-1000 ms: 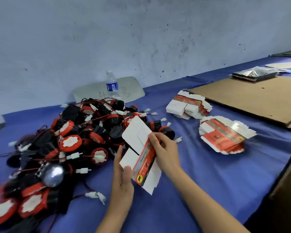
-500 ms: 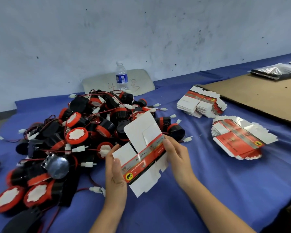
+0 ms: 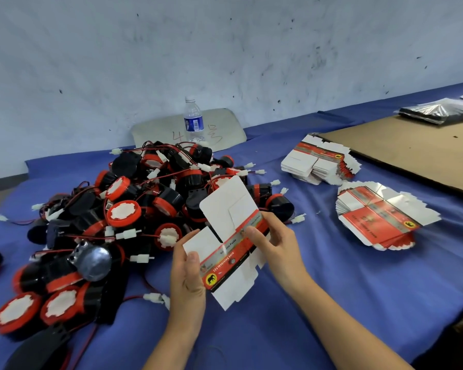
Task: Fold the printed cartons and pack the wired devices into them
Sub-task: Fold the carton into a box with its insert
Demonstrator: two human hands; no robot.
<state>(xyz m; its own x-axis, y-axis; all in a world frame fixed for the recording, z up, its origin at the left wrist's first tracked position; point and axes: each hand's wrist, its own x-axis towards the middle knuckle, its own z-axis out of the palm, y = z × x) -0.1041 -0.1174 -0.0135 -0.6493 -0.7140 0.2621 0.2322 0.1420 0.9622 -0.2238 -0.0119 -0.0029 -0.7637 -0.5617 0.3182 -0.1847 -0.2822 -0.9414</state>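
A heap of wired devices (image 3: 134, 209) is lying on the left half of the tabletop (image 3: 332, 289). Behind it a water bottle (image 3: 193, 121) is standing before a board (image 3: 225, 129) that is leaning against the wall (image 3: 225, 49). Just in front of the heap's right edge a carton (image 3: 230, 247) is being held above the tabletop — the left grip (image 3: 187, 287) is holding its near-left end, the right grip (image 3: 278, 247) its right side. Further right two stacks of cartons are lying, the far stack (image 3: 318, 161) behind the near stack (image 3: 382, 217). Beyond them a cardboard sheet (image 3: 412, 150) is lying flat, a wrapped bundle (image 3: 439, 110) sitting at its far end.
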